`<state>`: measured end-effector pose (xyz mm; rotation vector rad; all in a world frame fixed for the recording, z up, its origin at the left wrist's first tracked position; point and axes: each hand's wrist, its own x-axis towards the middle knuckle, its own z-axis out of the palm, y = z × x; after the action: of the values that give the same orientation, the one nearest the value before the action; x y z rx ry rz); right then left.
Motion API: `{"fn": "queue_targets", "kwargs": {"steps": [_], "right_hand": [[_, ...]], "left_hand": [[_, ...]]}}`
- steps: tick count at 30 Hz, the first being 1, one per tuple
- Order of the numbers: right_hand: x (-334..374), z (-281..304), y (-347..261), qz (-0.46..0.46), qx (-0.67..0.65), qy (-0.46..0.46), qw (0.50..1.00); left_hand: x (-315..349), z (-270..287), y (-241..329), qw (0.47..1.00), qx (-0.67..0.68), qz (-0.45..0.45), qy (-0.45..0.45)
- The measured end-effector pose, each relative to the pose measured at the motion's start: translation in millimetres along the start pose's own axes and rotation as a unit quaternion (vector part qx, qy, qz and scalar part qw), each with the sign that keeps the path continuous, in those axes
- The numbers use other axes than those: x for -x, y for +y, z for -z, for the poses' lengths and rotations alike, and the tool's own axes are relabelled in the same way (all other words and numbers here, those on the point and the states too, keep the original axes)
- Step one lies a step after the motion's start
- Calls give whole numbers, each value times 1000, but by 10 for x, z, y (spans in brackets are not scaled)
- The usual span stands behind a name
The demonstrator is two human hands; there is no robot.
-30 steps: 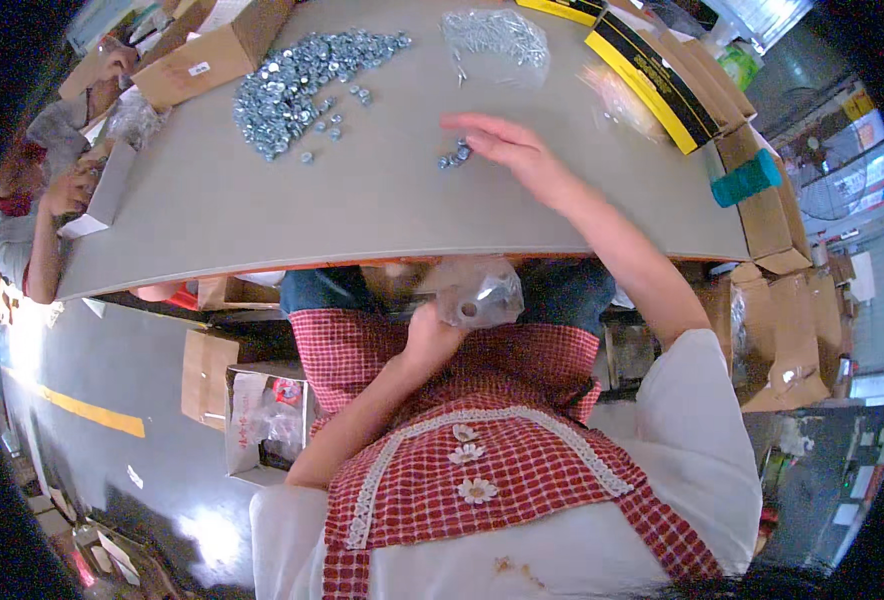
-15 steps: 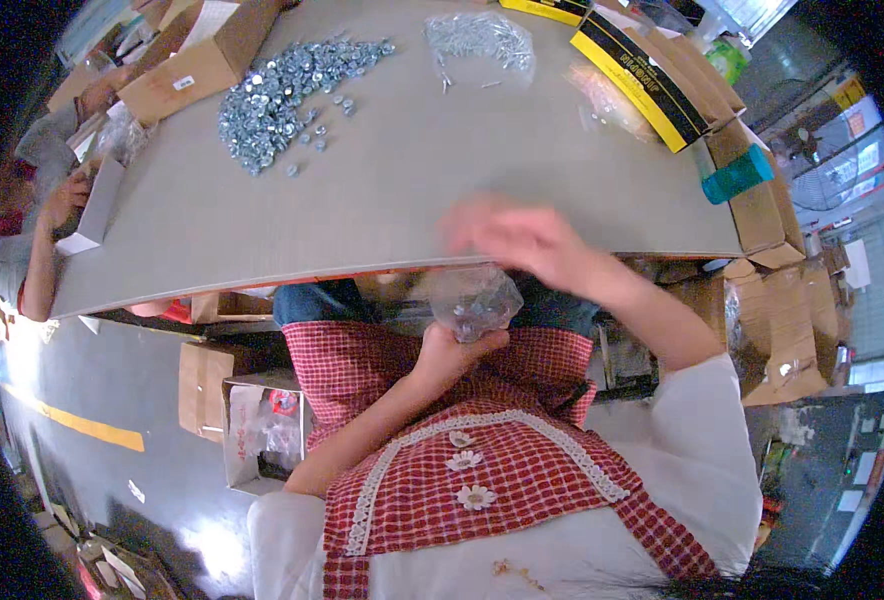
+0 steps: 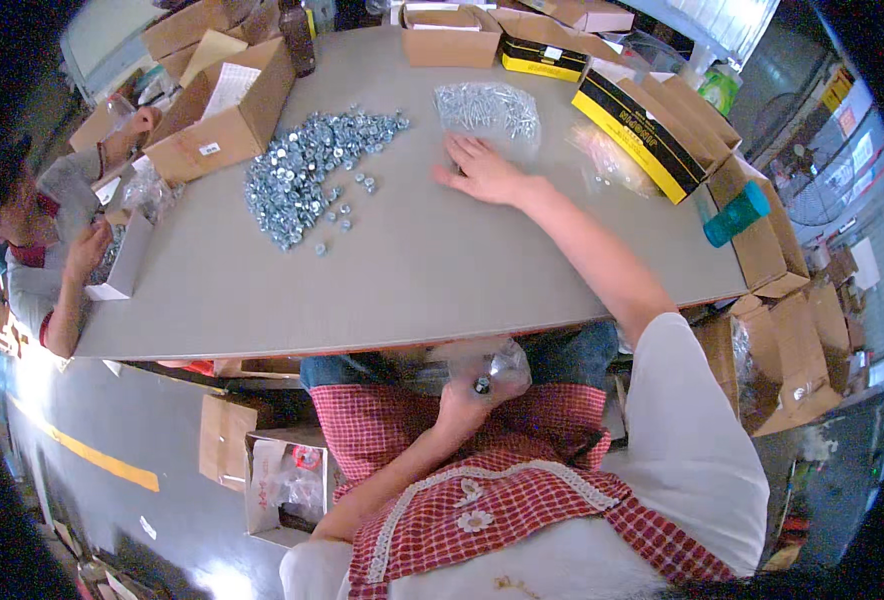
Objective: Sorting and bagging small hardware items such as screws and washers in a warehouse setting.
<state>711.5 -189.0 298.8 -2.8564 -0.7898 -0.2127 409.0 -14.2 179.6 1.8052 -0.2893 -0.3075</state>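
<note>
Below the table's front edge, my left hand (image 3: pixel 462 405) is closed around a small clear plastic bag (image 3: pixel 509 368). A dark, shiny metal piece shows inside the bag. My right hand (image 3: pixel 484 172) reaches far over the table, palm down, its fingers stretched out and apart on or just above the surface. Right beyond those fingers lies a heap of silvery screws (image 3: pixel 487 110) on clear plastic. Whatever is under the palm is hidden. A large pile of zinc-coloured nuts (image 3: pixel 302 180) spreads to the left of my right hand, with several loose ones at its edge.
Small clear bags (image 3: pixel 612 160) lie by a black-and-yellow box (image 3: pixel 642 140) on the right. A teal cylinder (image 3: pixel 737 213) rests near the right edge. Cardboard boxes (image 3: pixel 452 45) line the back. At far left, another person's hand (image 3: pixel 90 245) is at a white box (image 3: pixel 122 265).
My right hand has moved from the table's front edge forward to the screws. My left hand still holds the bag in my lap. The whole view has shifted, showing more of the table's far side.
</note>
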Motion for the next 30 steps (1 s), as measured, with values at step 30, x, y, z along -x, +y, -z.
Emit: {"fn": "queue_targets", "kwargs": {"steps": [30], "right_hand": [[1736,559,-1225,91,-669,-162,720]], "left_hand": [[-89,-72,-195,991,-99,-14,90]]}}
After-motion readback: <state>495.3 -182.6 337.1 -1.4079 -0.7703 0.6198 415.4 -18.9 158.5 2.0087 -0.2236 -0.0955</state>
